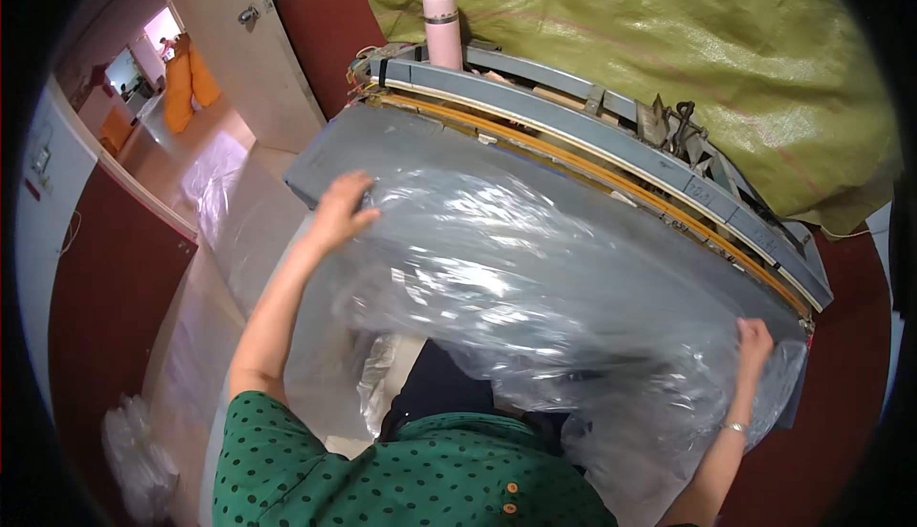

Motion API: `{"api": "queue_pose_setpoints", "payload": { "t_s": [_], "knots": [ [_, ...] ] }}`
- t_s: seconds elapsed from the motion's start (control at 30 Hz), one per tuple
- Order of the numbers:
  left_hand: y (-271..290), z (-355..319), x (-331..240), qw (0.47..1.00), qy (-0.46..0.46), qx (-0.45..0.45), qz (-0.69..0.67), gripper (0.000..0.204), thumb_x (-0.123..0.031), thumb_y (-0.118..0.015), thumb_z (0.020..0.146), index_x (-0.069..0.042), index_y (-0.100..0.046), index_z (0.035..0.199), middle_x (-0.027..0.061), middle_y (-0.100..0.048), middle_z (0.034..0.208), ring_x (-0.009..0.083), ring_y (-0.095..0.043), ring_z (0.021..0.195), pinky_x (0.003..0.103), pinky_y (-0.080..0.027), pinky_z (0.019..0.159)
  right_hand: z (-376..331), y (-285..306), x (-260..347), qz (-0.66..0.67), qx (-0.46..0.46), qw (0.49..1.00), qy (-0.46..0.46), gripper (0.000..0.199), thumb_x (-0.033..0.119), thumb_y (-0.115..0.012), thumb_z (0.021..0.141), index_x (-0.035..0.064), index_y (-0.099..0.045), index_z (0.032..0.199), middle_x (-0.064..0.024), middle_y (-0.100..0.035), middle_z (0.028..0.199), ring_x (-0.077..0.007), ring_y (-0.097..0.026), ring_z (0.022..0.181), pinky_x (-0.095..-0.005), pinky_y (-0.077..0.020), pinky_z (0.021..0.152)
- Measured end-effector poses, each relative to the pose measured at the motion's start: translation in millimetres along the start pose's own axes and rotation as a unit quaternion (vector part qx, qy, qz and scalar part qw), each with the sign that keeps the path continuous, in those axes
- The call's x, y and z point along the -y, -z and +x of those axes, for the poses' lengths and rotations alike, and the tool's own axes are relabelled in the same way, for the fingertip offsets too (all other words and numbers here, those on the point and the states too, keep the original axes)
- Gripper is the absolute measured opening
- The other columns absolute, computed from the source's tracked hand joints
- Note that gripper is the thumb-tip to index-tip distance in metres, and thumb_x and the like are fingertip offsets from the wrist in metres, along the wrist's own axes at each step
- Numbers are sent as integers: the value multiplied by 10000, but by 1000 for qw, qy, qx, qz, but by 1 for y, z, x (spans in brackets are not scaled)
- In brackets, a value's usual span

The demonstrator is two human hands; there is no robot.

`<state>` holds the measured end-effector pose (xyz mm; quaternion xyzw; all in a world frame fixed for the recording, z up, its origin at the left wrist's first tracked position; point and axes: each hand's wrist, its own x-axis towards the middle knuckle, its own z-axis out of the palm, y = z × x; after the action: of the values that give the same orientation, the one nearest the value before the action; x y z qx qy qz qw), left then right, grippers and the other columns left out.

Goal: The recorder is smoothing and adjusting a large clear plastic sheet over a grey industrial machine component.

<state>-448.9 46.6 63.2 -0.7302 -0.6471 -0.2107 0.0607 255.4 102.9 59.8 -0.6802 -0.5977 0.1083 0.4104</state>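
Observation:
A large clear plastic sheet (478, 279) lies rumpled and shiny over a grey worktable (382, 140). Its near part hangs down in front of my body. My left hand (342, 212) is at the sheet's left end, thumb and fingers apart, with the palm hidden. At the far right, my right hand (755, 339) has its fingers closed on the sheet, and loose plastic drapes below the wrist. Along the table's back runs a long grey metal bar machine (592, 111) with an orange-yellow strip (573, 156) at its front.
A pink bottle (442, 30) stands upright on the machine. Behind it hangs a yellow-green woven tarp (621, 11). On the left are an open door (239, 59) and a doorway with orange sacks (180, 87) beyond. Bundled clear plastic (138, 455) lies on the floor at lower left.

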Motion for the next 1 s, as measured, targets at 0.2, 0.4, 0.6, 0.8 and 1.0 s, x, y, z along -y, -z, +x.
{"api": "queue_pose_setpoints", "payload": {
  "t_s": [0.2, 0.4, 0.6, 0.8, 1.0],
  "knots": [
    [-12, 5, -69, 997, -25, 33, -72, 557, -257, -627, 717, -26, -420, 1180, 175, -398, 1224, 301, -353, 1157, 347, -294, 949, -21, 108, -122, -137, -86, 986, -46, 247, 199, -597, 770, 12, -488, 651, 6, -422, 548, -88, -362, 541, -244, -349, 502],
    [-11, 34, -81, 983, -12, -23, -181, 319, -143, -613, 703, -12, -553, 987, 135, -534, 1031, 281, -453, 1011, 340, -357, 862, -24, 110, -154, -110, -136, 985, -1, 276, 243, -595, 780, 28, -481, 650, 47, -342, 543, -60, -300, 522, -215, -277, 462],
    [-38, 58, -97, 991, -34, -23, -130, 208, -150, -623, 683, -46, -599, 862, 96, -554, 824, 269, -486, 835, 345, -383, 756, -23, 115, -152, -163, -110, 980, -32, 261, 245, -582, 787, 13, -499, 700, -8, -461, 569, -93, -390, 541, -242, -364, 511],
    [-47, 76, -94, 990, 12, -28, -137, 106, -153, -630, 673, -58, -592, 701, 47, -559, 721, 238, -501, 779, 348, -385, 713, -25, 114, -149, -156, -123, 980, -17, 276, 260, -584, 783, 16, -487, 698, -9, -372, 554, -104, -348, 529, -247, -342, 489],
    [-57, 106, -100, 986, 17, -84, -145, 108, -144, -637, 670, -48, -588, 679, 65, -563, 671, 247, -526, 689, 346, -410, 625, -25, 113, -148, -152, -130, 979, -41, 271, 256, -592, 776, 17, -487, 700, -6, -363, 551, -107, -337, 527, -249, -339, 487]
  ]
}}
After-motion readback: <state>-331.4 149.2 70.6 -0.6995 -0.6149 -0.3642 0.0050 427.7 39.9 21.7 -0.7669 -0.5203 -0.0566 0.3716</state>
